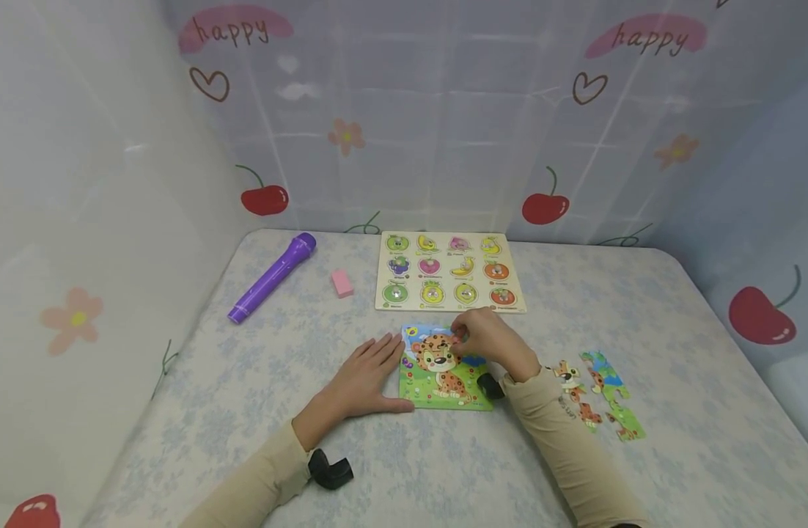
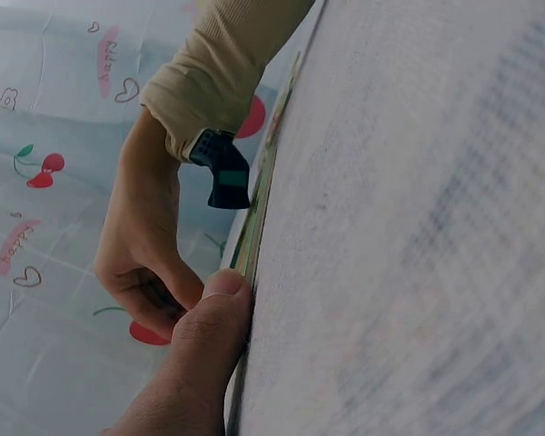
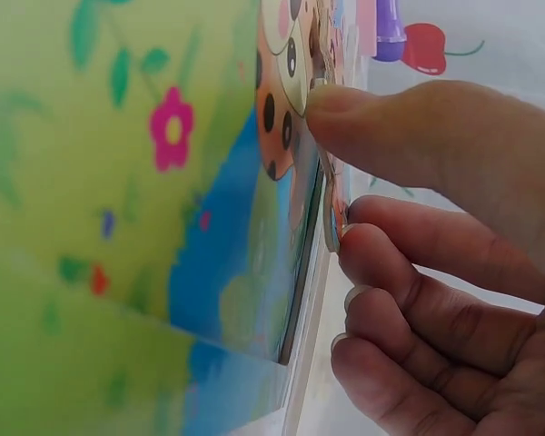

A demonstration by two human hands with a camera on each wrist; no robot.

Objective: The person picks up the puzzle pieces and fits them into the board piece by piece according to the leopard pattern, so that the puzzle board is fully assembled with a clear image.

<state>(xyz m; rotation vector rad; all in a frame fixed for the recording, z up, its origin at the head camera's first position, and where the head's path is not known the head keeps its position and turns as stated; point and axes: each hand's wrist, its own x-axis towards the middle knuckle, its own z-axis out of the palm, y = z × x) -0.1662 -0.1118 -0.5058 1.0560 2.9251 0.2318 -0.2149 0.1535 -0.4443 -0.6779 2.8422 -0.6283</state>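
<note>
A jigsaw board (image 1: 417, 385) with a spotted leopard on a green meadow lies in the middle of the table. My left hand (image 1: 358, 378) rests at its left side, fingers stretched flat and thumb along the front corner. In the left wrist view that thumb (image 2: 209, 322) sits right at the board's edge. Over the board's upper right part is my right hand (image 1: 490, 337). Between thumb and fingers it pinches a thin puzzle piece (image 3: 331, 213), seen nearly edge-on in the right wrist view, close over the leopard's head. The piece's printed face is mostly hidden.
Several loose puzzle pieces (image 1: 611, 381) lie right of the right forearm, partly behind the sleeve. Behind the jigsaw stands out a wooden fruit peg board (image 1: 414, 297). A pink block (image 1: 342, 283) and a purple toy microphone (image 1: 272, 279) lie at the back left.
</note>
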